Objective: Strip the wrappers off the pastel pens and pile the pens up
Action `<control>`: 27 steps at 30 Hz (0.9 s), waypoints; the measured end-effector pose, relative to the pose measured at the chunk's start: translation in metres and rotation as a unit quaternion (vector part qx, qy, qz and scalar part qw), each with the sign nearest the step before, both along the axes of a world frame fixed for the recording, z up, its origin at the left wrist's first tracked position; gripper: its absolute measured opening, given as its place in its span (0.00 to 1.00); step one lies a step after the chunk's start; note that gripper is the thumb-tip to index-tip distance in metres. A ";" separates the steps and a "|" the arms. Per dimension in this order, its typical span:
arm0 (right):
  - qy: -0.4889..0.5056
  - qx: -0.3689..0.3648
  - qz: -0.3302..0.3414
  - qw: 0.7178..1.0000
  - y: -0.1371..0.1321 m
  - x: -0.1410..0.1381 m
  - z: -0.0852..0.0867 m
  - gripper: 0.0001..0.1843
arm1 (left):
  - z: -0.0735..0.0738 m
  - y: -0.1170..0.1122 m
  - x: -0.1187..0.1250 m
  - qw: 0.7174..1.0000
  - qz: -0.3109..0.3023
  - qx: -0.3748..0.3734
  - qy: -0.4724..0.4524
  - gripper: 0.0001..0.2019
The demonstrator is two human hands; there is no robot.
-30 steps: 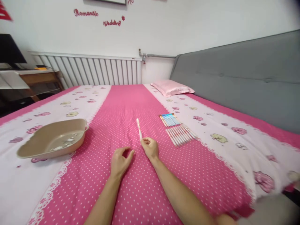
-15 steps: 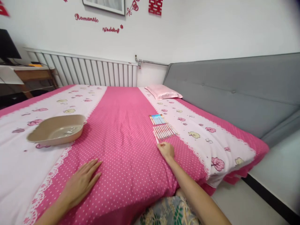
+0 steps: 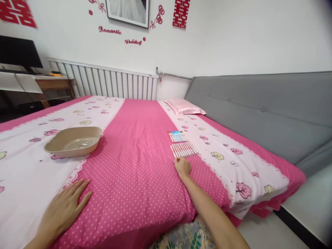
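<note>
Head view, sole view available. Right hand (image 3: 183,166) is at the near-left end of a row of white-and-red pens (image 3: 184,149), which lie side by side on the pink dotted bed cover (image 3: 135,166). Its fingers are curled in, with the tips at the near end of the leftmost pen. Whether they are pinched on that pen or merely resting against it cannot be told. Left hand (image 3: 64,207) lies palm down, fingers extended and slightly spread, on the cover near the lower left; it has hold of nothing visible.

A second row, blue-bodied pens (image 3: 177,136), lies just beyond the first. A beige basin (image 3: 59,142) stands to the left, well apart from both rows.

Step in hand, as judged: placing or straightening the end pen of the nearer row. The next move calls for a light release, with the fingers parting so that neighbouring pens are not disturbed.

Limitations: the right hand hides its own fingertip contact and the near end of the pen. Exact pen count is not reliable at this size. Small pale items (image 3: 86,142) inside the basin are indistinct. The framed picture (image 3: 128,12) is cut off at the top edge, and patterned fabric (image 3: 185,237) at the bottom.
</note>
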State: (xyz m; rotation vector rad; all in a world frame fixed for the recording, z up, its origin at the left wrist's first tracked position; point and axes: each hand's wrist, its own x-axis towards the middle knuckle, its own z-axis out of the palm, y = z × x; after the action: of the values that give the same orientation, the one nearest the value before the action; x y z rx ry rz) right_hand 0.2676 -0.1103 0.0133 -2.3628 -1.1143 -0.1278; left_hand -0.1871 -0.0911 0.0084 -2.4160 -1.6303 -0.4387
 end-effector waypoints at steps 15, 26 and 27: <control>-0.033 -0.004 -0.018 0.999 0.008 0.002 -0.012 0.18 | -0.011 0.000 -0.004 1.000 -0.009 0.000 0.004 0.30; -0.063 -0.019 0.049 0.997 0.001 0.004 -0.018 0.20 | -0.004 -0.007 0.003 0.999 0.001 0.012 0.032 0.32; -0.069 -0.021 0.069 0.995 0.000 0.003 -0.019 0.19 | -0.002 -0.009 0.004 1.000 0.002 0.012 0.028 0.32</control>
State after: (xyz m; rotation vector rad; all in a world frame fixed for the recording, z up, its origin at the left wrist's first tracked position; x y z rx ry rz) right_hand 0.2711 -0.1104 -0.0055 -2.3350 -1.3537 -0.2226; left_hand -0.1828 -0.0998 0.0062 -2.3844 -1.5980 -0.3847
